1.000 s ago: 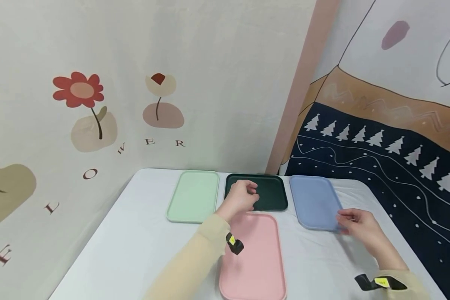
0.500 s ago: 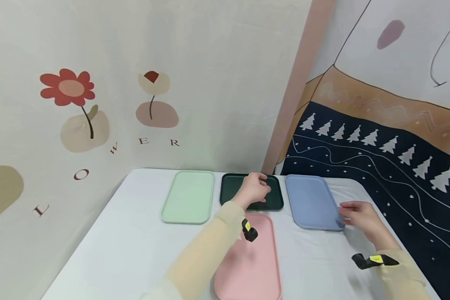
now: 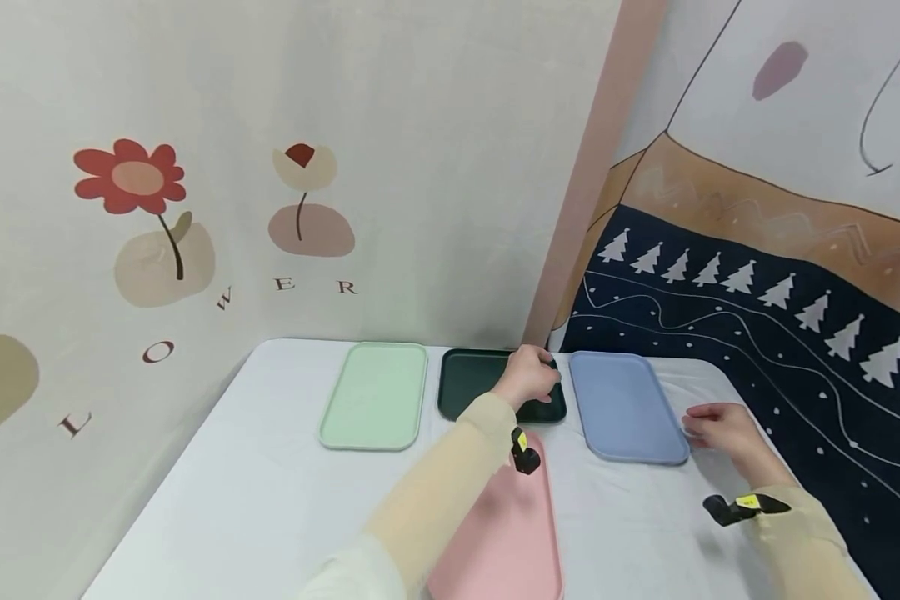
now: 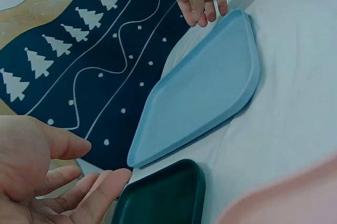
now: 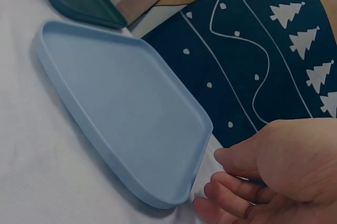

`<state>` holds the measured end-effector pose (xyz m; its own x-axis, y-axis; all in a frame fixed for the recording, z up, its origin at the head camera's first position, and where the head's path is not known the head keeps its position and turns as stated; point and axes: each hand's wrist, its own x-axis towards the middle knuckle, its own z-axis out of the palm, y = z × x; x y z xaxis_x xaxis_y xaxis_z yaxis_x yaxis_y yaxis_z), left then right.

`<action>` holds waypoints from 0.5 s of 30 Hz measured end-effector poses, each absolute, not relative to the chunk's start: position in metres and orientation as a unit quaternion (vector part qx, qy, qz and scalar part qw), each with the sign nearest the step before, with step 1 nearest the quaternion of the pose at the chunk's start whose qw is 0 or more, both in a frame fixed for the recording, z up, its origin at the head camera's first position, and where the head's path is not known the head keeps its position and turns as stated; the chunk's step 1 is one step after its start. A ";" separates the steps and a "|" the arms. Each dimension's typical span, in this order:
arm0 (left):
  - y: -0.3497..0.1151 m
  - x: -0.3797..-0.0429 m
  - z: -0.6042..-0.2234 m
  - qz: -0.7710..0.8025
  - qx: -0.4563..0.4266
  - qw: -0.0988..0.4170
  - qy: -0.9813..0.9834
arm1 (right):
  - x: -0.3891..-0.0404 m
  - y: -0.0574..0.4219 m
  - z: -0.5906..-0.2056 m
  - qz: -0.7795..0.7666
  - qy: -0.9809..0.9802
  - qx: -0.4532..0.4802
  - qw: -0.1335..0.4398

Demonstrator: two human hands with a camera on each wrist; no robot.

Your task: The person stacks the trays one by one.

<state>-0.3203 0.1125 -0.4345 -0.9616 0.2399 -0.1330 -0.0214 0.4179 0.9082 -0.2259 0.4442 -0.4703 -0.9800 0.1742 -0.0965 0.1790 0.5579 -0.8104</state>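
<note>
My left hand (image 3: 528,375) hovers over the right part of the dark green tray (image 3: 472,383), fingers loosely bent with nothing in them. In the left wrist view its thumb and fingers (image 4: 105,192) are spread apart near that tray's corner. Just off the right edge of the blue tray (image 3: 626,404) is my right hand (image 3: 720,433), also holding nothing. The right wrist view shows its relaxed fingers (image 5: 229,195) close beside the blue tray's near corner. Both trays lie flat, and their insides look bare where visible.
A light green tray (image 3: 375,396) lies at the back left of the white-covered table (image 3: 255,492). Nearer the front is a pink tray (image 3: 502,533), partly covered by my left sleeve. Printed curtains (image 3: 420,167) hang behind the table and along its right side.
My left hand has moved right across the dark green tray. The right hand has drawn slightly away from the blue tray's edge. The view has shifted a little.
</note>
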 end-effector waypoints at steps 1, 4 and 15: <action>0.115 -0.320 -0.436 0.532 0.061 0.123 0.836 | -0.227 0.444 -0.472 -0.460 0.882 0.100 0.004; 0.122 -0.320 -0.438 0.520 0.049 0.126 0.843 | -0.231 0.441 -0.475 -0.458 0.883 0.102 0.010; 0.158 -0.324 -0.454 0.508 0.030 0.142 0.849 | -0.235 0.442 -0.477 -0.449 0.884 0.121 0.044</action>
